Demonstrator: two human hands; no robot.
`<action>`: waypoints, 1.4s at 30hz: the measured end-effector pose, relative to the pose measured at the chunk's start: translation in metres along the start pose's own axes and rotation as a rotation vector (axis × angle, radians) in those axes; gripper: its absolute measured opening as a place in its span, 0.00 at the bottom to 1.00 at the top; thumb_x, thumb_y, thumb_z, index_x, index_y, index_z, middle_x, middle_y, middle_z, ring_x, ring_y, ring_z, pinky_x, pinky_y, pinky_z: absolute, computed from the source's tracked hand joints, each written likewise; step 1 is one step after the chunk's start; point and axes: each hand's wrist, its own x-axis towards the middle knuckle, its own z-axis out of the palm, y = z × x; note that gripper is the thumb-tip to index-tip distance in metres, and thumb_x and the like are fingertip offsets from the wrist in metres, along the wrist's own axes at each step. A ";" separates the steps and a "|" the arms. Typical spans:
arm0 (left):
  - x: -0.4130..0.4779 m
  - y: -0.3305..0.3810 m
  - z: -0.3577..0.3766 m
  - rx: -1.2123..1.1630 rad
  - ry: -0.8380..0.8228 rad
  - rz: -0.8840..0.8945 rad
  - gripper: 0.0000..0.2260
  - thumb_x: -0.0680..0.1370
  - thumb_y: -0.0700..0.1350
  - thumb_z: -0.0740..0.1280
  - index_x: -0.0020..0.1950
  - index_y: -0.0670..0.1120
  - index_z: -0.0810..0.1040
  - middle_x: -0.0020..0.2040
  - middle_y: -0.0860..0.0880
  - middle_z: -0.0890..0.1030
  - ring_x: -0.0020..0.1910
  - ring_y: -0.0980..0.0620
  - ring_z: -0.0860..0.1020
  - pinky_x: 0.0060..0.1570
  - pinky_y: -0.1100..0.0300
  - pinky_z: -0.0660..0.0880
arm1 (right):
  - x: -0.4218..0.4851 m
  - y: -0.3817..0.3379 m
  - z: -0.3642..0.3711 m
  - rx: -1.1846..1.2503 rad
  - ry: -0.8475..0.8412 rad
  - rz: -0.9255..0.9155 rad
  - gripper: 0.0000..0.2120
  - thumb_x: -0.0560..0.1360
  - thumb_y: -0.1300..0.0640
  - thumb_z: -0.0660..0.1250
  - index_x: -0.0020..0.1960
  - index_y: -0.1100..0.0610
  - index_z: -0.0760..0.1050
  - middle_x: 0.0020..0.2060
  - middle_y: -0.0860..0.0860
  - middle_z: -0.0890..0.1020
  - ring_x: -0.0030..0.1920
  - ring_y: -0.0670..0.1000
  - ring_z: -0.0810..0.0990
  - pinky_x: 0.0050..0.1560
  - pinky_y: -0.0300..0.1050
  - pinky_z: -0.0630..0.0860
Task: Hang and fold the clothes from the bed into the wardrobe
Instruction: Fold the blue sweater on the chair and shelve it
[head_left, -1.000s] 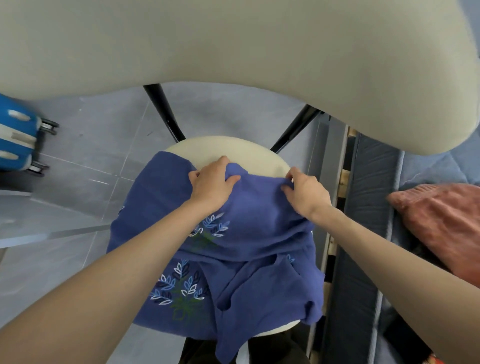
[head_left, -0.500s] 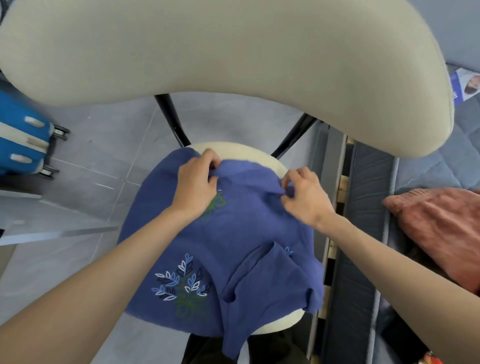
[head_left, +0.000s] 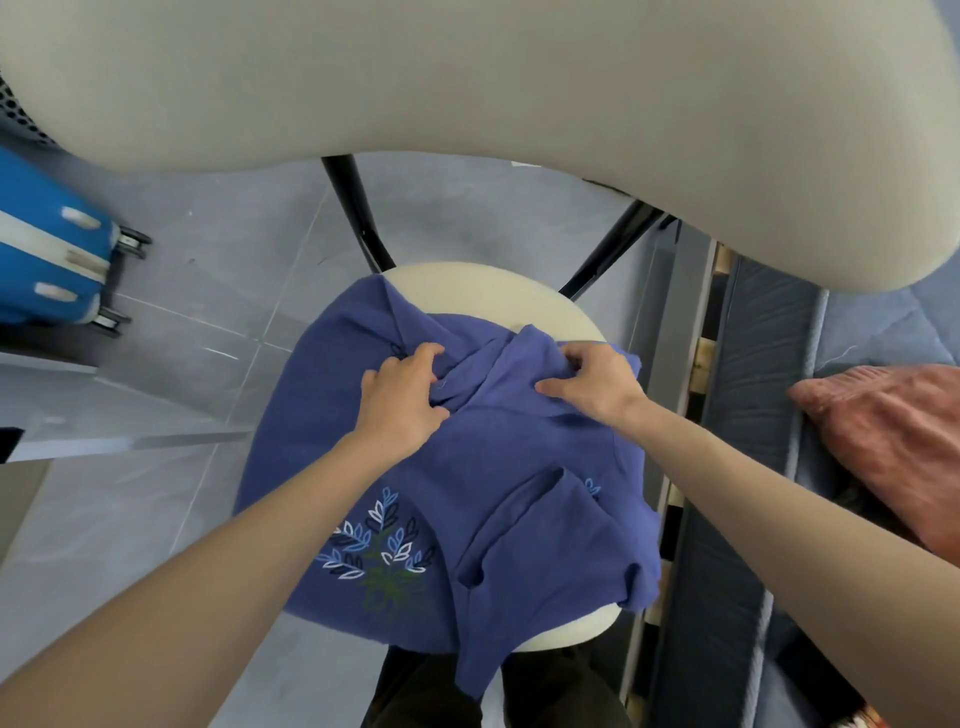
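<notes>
A: Status on the shirt (head_left: 519, 483)?

B: On the chair seat (head_left: 483, 288), draped over its near and left edges. Leaf print (head_left: 376, 551) faces up, near side.

A: What's changed in the last second?

B: The far edge has come back toward the person. A second ago both hands were out at the far rim with the cloth spread between them. Now more bare seat shows beyond the shirt, and the top part is rucked into ridges between the hands.

A: Hands?

B: Left hand (head_left: 402, 402): fingers curled into the bunched cloth mid-shirt, gripping. Right hand (head_left: 597, 387): fingers hooked over a raised fold at the right, thumb out along the cloth, holding. They sit closer together than before.

A: So a fold is under way?

B: Looks like it: the top is being drawn over the body. It's not clean though. The far-left corner stays out on the seat, so the fold line runs skewed.

A: Impact on the task?

B: Early. This is one garment, mid-fold and not flat yet. No wardrobe in view. The bed (head_left: 758, 395) is just right of the chair, with a pink cloth (head_left: 893, 447) on it, likely next in the queue.

A: Risk?

B: The creases may get locked in if it's pressed down as is. A hem hangs off the near edge and may slide.
</notes>
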 end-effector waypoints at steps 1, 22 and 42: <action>0.001 0.001 -0.003 0.044 0.057 -0.002 0.19 0.76 0.43 0.69 0.66 0.50 0.71 0.53 0.52 0.79 0.57 0.47 0.74 0.53 0.56 0.61 | 0.000 -0.002 -0.003 -0.048 0.086 -0.016 0.04 0.73 0.57 0.69 0.41 0.52 0.75 0.35 0.47 0.77 0.42 0.53 0.76 0.48 0.44 0.69; -0.050 0.002 0.026 -0.507 0.049 -0.204 0.06 0.76 0.46 0.67 0.51 0.52 0.73 0.52 0.51 0.73 0.52 0.51 0.74 0.47 0.61 0.70 | -0.051 0.067 0.014 0.199 0.129 0.252 0.04 0.78 0.58 0.60 0.50 0.58 0.69 0.44 0.54 0.76 0.45 0.55 0.75 0.45 0.51 0.73; -0.015 0.007 0.031 -0.868 0.061 -0.609 0.08 0.76 0.48 0.67 0.53 0.49 0.74 0.43 0.54 0.77 0.41 0.52 0.77 0.51 0.52 0.78 | -0.043 0.058 0.015 0.092 0.271 0.153 0.08 0.76 0.58 0.64 0.50 0.56 0.65 0.49 0.54 0.75 0.48 0.57 0.76 0.43 0.50 0.72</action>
